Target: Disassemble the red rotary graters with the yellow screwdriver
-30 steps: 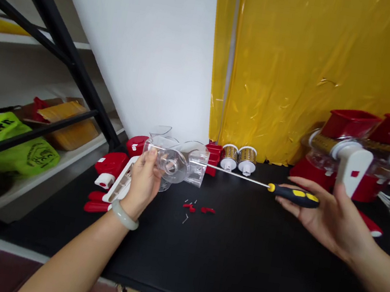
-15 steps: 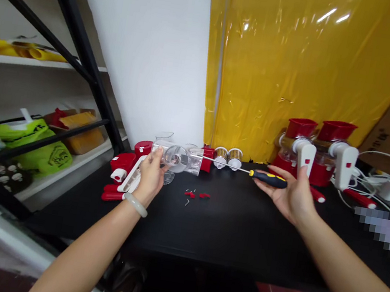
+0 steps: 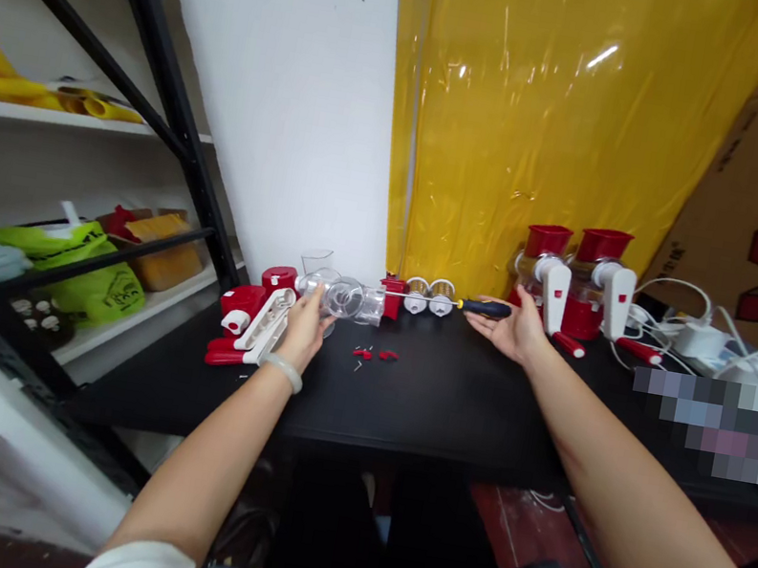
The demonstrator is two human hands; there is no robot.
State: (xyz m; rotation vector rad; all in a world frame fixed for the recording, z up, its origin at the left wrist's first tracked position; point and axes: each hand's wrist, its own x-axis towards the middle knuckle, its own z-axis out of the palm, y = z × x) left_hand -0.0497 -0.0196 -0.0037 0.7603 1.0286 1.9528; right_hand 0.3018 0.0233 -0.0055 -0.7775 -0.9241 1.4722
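Along the desk [image 3: 431, 409], left to right, I see crank handles [image 3: 269, 324], the grater housing [image 3: 348, 296], two grating drums [image 3: 443, 291], two rotary graters [image 3: 555, 289], with loose parts [image 3: 387, 355] lying nearer me.

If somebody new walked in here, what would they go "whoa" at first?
Probably the big, shiny yellow sheet behind the black table. Then, mid-picture, the left hand gripping a clear plastic part, with a long screwdriver stretching from there to the open right hand. Two red-and-white machines also stand out, toward the right of the table.
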